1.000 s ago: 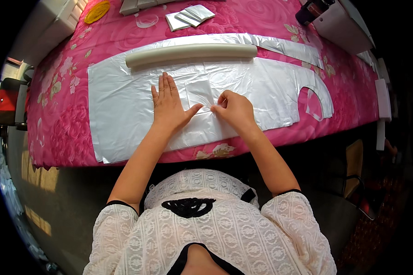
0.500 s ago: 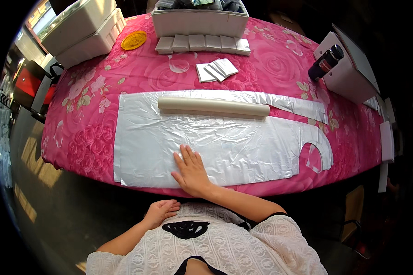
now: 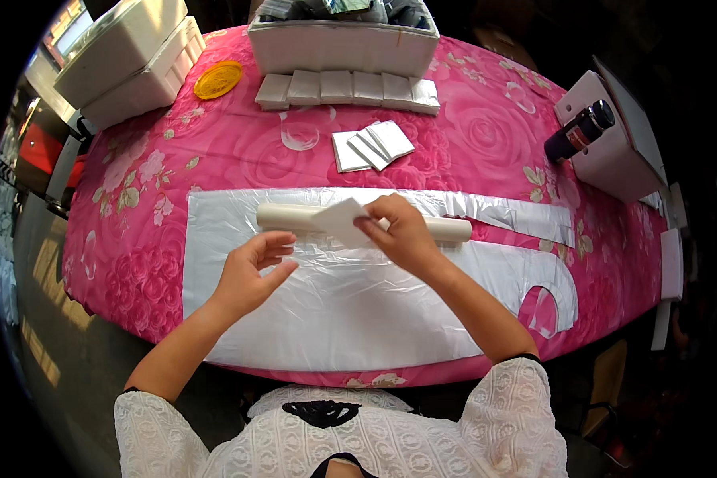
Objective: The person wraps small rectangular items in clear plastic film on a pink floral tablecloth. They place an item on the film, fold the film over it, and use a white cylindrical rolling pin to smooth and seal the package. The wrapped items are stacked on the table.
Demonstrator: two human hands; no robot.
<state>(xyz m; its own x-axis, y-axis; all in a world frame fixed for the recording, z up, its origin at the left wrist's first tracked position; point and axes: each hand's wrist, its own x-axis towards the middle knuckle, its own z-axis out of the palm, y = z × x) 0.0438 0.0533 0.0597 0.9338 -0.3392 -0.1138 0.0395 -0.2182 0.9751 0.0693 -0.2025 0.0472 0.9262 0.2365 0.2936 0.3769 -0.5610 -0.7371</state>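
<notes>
My right hand [image 3: 405,236] pinches a small, flat white card-like piece [image 3: 338,221] between thumb and fingers, above a long cream tube [image 3: 452,230]. My left hand [image 3: 252,269] hovers to the left of that piece, fingers apart and holding nothing. Under both hands lies a thin, shiny white plastic apron [image 3: 358,327], folded flat, with a curved neck loop at its right end and a strip along its far side. The tube rests lengthwise on the apron's far part, its middle hidden behind the white piece and my right hand.
A few flat silvery-white packets [image 3: 373,146] overlap beyond the apron. Behind them, several packet stacks [image 3: 350,86] line a white foam box [image 3: 342,49]. Foam boxes [image 3: 139,76] and a yellow dish [image 3: 217,80] stand far left; a dark bottle [image 3: 579,131] leans by a white box [image 3: 617,151] at right.
My right hand has left the apron and now holds the white piece above the tube. My left hand has risen from my waist to over the apron. The view has shifted slightly.
</notes>
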